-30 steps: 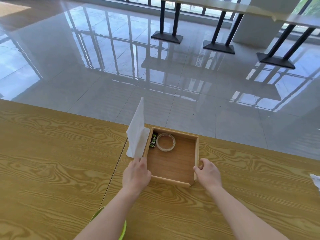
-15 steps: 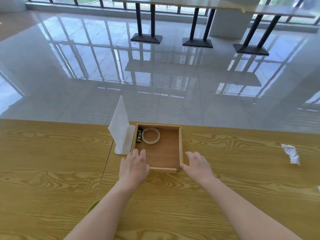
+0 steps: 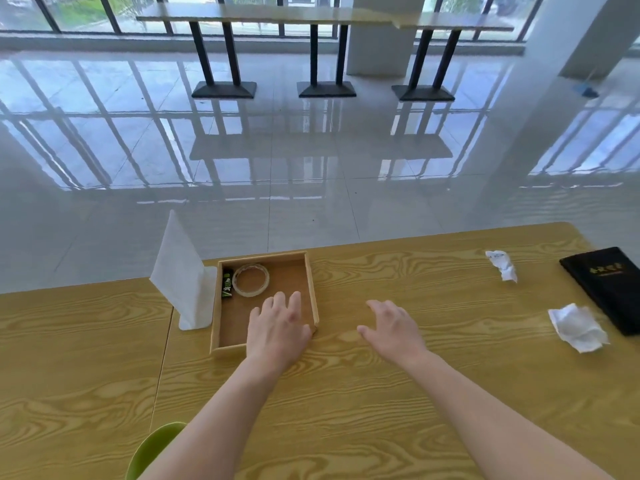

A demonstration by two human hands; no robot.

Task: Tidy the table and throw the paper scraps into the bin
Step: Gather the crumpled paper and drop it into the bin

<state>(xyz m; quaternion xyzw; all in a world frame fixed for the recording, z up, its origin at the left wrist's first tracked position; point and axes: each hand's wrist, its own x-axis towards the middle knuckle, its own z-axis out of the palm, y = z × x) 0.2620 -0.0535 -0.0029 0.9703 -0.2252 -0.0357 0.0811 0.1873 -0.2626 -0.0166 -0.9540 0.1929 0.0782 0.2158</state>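
A square wooden tray [image 3: 214, 313] sits on the wood-grain table [image 3: 381, 393] near its far edge. Inside lie a clear tape roll [image 3: 250, 280] and a small black-and-green packet [image 3: 227, 284]. My left hand [image 3: 277, 330] is over the tray's near right corner, fingers spread and holding nothing. To the tray's right, my right hand [image 3: 391, 330] hovers over bare table, fingers relaxed and empty. Two crumpled paper scraps lie at the right: a small one [image 3: 501, 264] farther back and a larger one [image 3: 576, 327] nearer.
A white folded napkin stand [image 3: 183, 275] is upright against the tray's left side. A black booklet [image 3: 609, 289] lies at the table's right edge. A green rim [image 3: 152, 452], perhaps the bin, shows at the bottom edge under my left arm. Beyond the table is glossy tiled floor.
Both hands have let go of the tray's sides. The left hand shifted right over the tray's near corner, the right hand moved right onto open table. The view swung right, revealing the scraps and booklet.
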